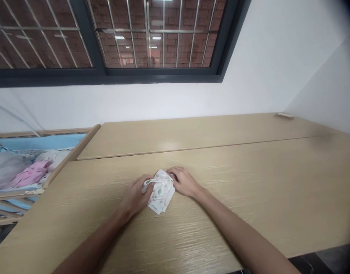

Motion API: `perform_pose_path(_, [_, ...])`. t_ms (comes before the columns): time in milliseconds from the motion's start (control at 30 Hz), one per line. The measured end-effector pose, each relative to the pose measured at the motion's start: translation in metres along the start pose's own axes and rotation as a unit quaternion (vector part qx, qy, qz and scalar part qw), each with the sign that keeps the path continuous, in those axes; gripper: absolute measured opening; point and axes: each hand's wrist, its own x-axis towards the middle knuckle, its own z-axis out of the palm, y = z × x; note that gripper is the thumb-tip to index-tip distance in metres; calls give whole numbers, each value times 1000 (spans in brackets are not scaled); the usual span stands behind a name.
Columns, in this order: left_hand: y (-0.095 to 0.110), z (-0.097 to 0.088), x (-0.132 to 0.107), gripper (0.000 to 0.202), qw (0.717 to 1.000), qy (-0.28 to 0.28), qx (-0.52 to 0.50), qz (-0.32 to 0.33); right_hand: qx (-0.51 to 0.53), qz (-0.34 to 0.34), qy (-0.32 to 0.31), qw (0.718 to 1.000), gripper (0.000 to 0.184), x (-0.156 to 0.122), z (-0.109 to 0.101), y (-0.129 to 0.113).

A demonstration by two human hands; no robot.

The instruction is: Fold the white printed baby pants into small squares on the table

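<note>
A small folded white cloth [162,192] with a tiny coloured print lies on the wooden tabletop [249,182], between my two hands. My left hand [139,192] pinches its left side, the thumb on top and the fingers curled behind a folded edge. At its upper right edge, my right hand [182,180] holds the cloth between curled thumb and fingers. Several layers show at the lower end of the cloth, which points toward me. The fingertips of both hands are partly hidden by the fabric.
A wooden crib [85,142] with blue lining stands against the table's left end. Inside lie a pink cloth [32,173] and a whitish translucent bundle [6,167]. A small flat object [285,115] rests at the far right corner. Behind rises a white wall with a barred window [157,74].
</note>
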Motion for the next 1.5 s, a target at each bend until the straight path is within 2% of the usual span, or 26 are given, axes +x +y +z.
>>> perform_pose_path(167, [0, 0, 0, 17, 1000, 11, -2, 4, -4, -2, 2, 1000, 22, 0, 0, 0])
perform_pose_path(467, [3, -2, 2, 14, 998, 62, -19, -22, 4, -14, -16, 1000, 20, 0, -5, -1])
perform_pose_path(767, [-1, -7, 5, 10, 997, 61, -40, -32, 36, -18, -21, 999, 20, 4, 2, 2])
perform_pose_path(933, [2, -7, 3, 11, 997, 15, -69, -12, 30, 32, 28, 999, 15, 6, 4, 1])
perform_pose_path(1100, [2, -6, 1, 25, 996, -10, -84, -10, 26, 58, 109, 992, 18, 5, -1, -5])
perform_pose_path(1167, [0, -6, 1, 29, 996, -6, -84, -17, 39, 43, 98, 993, 20, 4, -5, -9])
perform_pose_path(1367, [-4, -7, 1, 31, 997, 28, -60, -41, 54, -20, -1, 998, 35, 1, -13, -18])
perform_pose_path(1500, [-3, -7, 2, 25, 997, 38, -56, -35, 69, -47, -14, 996, 30, -1, -15, -18])
